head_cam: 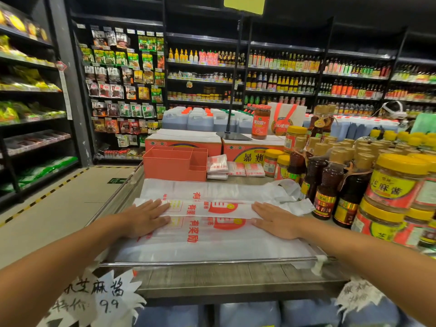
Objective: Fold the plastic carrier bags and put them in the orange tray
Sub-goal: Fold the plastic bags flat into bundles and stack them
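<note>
Presses the plastic carrier bag (212,210) flat, folded lengthwise into a band on top of other loose bags, in front of the orange tray (174,166). Pins it with 2 palms, left hand (144,218) and right hand (276,220), fingers straight, gripping nothing. Shows folded bags (217,166) touching or just right of the tray, hard to tell which. Risks the slick film springing open once pressure lifts, or loose handles snagging the sauce bottles (328,185) further right of the tray.

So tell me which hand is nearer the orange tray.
Left. The left hand presses flat on the left end of the carrier bag, with the orange tray just beyond it. The right hand presses the bag's right end, well off to the tray's right.
</note>
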{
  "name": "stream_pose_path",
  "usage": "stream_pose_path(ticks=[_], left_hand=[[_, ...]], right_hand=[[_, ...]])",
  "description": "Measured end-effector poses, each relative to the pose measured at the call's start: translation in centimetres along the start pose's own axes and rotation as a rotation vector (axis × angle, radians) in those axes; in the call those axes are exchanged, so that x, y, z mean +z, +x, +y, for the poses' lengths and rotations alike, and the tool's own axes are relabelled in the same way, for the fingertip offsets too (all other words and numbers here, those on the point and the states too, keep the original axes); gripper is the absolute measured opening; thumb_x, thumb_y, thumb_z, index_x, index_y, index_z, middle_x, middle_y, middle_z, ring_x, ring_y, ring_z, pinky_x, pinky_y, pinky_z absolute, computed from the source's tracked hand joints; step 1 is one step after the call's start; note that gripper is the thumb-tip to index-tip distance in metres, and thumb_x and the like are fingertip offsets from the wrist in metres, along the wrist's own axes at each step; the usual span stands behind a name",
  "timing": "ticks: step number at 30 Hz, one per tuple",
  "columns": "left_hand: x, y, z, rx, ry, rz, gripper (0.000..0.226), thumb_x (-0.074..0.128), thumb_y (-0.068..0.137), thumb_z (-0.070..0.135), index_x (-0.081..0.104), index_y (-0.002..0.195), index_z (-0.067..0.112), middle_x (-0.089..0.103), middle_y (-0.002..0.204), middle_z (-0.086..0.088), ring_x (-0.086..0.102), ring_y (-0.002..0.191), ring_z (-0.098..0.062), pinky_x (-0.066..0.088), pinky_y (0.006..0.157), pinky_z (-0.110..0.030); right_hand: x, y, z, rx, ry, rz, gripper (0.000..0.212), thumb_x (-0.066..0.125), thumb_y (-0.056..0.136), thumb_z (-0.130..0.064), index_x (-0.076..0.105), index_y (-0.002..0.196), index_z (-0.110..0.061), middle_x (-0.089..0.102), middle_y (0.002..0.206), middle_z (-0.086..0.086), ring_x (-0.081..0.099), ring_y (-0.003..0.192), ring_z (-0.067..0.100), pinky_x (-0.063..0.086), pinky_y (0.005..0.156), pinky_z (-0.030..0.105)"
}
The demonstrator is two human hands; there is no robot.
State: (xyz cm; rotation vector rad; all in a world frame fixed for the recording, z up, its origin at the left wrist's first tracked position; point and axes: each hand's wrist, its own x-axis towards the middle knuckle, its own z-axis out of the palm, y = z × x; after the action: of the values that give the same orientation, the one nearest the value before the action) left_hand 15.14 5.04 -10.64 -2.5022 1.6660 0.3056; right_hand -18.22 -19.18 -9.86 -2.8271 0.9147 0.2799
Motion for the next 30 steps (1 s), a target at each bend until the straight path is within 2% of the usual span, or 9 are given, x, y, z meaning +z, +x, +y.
stream_pose_path(ticks=[5,9,12,16,18,24,26,28,30], left_hand=[[-0.2,-0.3,-0.2,0.012,-0.104,0.057,0.067,0.021,0.105,0.063,0.008,0.164,0.034,0.002,0.172,0.001,0.001,0.158,-0.020,0.002,0.127,-0.046],[-0.6,0.1,-0.5,-0.005,-0.162,0.138,0.071,0.044,0.100,0.064,0.025,0.161,0.033,0.022,0.169,0.001,0.021,0.154,-0.023,0.017,0.126,-0.040],[-1.0,0.1,-0.1,-0.013,-0.180,0.213,0.073,0.055,0.095,0.063,0.033,0.158,0.035,0.039,0.161,0.000,0.041,0.144,-0.026,0.034,0.118,-0.041],[-1.9,-0.5,0.6,0.008,-0.071,0.327,0.056,0.058,0.091,0.058,0.050,0.144,0.039,0.062,0.139,0.008,0.060,0.121,-0.020,0.048,0.091,-0.031],[-2.0,-0.7,0.8,0.054,0.044,0.403,0.041,0.056,0.090,0.055,0.062,0.126,0.037,0.068,0.125,0.009,0.063,0.110,-0.018,0.047,0.084,-0.030],[-2.9,-1.1,1.1,0.219,0.285,0.785,0.018,0.052,0.097,0.035,0.068,0.093,0.028,0.067,0.093,0.008,0.061,0.093,-0.017,0.049,0.094,-0.044],[-3.3,-1.0,1.0,0.234,0.321,0.885,0.013,0.055,0.098,0.030,0.066,0.095,0.026,0.067,0.094,0.007,0.061,0.092,-0.018,0.049,0.095,-0.046],[-3.7,-0.8,0.8,0.234,0.381,0.964,0.008,0.064,0.095,0.028,0.067,0.102,0.027,0.068,0.106,0.007,0.060,0.104,-0.019,0.045,0.100,-0.043],[-4.4,-1.1,1.0,0.241,0.431,1.033,0.019,0.073,0.088,0.021,0.067,0.106,0.026,0.067,0.116,0.004,0.058,0.115,-0.022,0.042,0.104,-0.045]], right_hand=[[-0.8,0.0,-0.3,0.013,0.003,-0.037,0.103,0.014,0.081,-0.087,0.001,0.164,-0.027,-0.004,0.171,-0.006,-0.003,0.157,0.015,0.001,0.127,0.039],[-2.4,0.3,-1.6,0.048,-0.054,-0.026,0.097,0.023,0.088,-0.086,0.020,0.162,-0.022,0.016,0.169,-0.001,0.020,0.154,0.023,0.017,0.125,0.045],[-3.2,0.4,-3.4,0.094,-0.163,-0.022,0.095,0.023,0.086,-0.089,0.043,0.147,-0.019,0.041,0.152,0.003,0.046,0.132,0.027,0.037,0.110,0.047],[-4.0,0.6,-5.2,0.107,-0.254,0.019,0.092,0.025,0.083,-0.092,0.057,0.122,-0.016,0.053,0.118,0.001,0.050,0.103,0.024,0.041,0.097,0.044],[-4.3,0.6,-5.8,0.121,-0.273,0.018,0.098,0.024,0.078,-0.096,0.058,0.123,-0.016,0.054,0.121,0.001,0.052,0.108,0.025,0.041,0.098,0.043],[-3.9,0.0,-7.6,0.148,-0.388,0.073,0.091,0.026,0.089,-0.086,0.056,0.135,-0.012,0.056,0.136,0.009,0.055,0.118,0.028,0.040,0.099,0.042],[-3.9,0.2,-8.2,0.153,-0.378,0.091,0.087,0.028,0.091,-0.083,0.053,0.140,-0.016,0.053,0.142,0.008,0.053,0.126,0.030,0.039,0.103,0.045],[-4.3,0.6,-9.2,0.079,-0.335,0.161,0.076,0.039,0.092,-0.077,0.047,0.145,-0.024,0.050,0.148,0.004,0.050,0.132,0.029,0.043,0.104,0.047],[-5.2,0.9,-11.2,-0.047,-0.211,0.298,0.066,0.053,0.091,-0.067,0.047,0.146,-0.031,0.050,0.149,-0.003,0.051,0.132,0.023,0.048,0.101,0.044]])
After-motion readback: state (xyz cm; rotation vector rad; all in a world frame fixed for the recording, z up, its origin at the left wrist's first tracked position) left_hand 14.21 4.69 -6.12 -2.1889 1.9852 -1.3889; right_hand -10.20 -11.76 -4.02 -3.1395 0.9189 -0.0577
